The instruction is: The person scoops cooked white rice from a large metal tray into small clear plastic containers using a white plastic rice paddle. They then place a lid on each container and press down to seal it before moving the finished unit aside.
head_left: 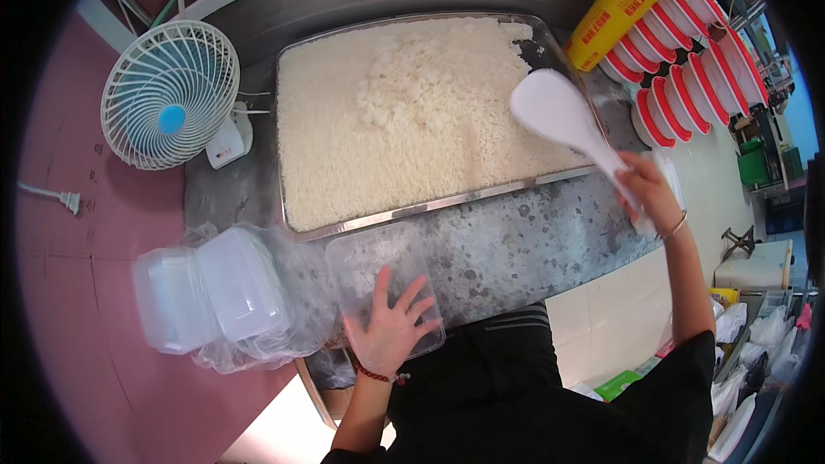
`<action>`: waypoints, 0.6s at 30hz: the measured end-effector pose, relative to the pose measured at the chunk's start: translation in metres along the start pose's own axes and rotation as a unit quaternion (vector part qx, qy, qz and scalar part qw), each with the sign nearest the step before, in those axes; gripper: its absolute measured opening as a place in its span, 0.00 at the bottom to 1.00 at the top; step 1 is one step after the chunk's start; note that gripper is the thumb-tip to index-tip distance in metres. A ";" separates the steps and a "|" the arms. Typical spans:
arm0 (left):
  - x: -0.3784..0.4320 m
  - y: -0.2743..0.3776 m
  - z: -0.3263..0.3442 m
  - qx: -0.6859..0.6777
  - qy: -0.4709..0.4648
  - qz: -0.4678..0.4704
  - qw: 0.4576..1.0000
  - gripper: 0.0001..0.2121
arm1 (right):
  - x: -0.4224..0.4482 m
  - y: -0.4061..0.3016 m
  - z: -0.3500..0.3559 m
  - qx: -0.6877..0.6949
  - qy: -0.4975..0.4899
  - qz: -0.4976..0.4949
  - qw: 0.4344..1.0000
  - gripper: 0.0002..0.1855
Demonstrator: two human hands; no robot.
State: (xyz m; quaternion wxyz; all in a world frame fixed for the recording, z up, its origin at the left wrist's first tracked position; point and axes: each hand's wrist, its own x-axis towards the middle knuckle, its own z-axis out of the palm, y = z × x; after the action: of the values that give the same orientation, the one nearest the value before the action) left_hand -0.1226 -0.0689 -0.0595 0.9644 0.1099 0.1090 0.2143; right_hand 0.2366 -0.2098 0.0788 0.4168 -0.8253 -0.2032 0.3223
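Note:
My right hand grips the handle of a large white rice paddle. The paddle's blade is over the right part of a metal tray spread with cooked white rice. Rice lies loose and heaped near the middle, and a patch of dark tray bottom shows at the far right corner. My left hand, fingers spread, is over a clear rectangular plastic container or lid at the table's front edge. Whether the palm touches the plastic, I cannot tell.
Left of the tray stands a small white fan. Stacked clear plastic containers lie in a thin plastic bag at front left. A yellow roll and stacks of red-rimmed white bowls stand at the right on the grey metal table.

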 end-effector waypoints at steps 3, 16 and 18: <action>-0.001 0.011 0.000 0.034 -0.018 0.025 0.999 0.42 | 0.037 0.014 -0.033 -0.144 0.056 -0.028 0.988 0.13; -0.005 0.033 0.001 0.051 0.039 0.103 0.993 0.40 | 0.151 0.059 -0.040 0.007 -0.042 0.057 0.997 0.12; -0.007 0.034 -0.003 0.049 0.043 0.110 0.992 0.41 | 0.160 0.057 -0.039 0.018 -0.051 0.044 0.998 0.12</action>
State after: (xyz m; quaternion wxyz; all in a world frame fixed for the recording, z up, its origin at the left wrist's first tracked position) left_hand -0.1424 -0.0415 -0.0524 0.9227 0.1594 0.1478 0.3183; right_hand 0.3814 -0.1675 -0.0083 0.4060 -0.8084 -0.1815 0.3856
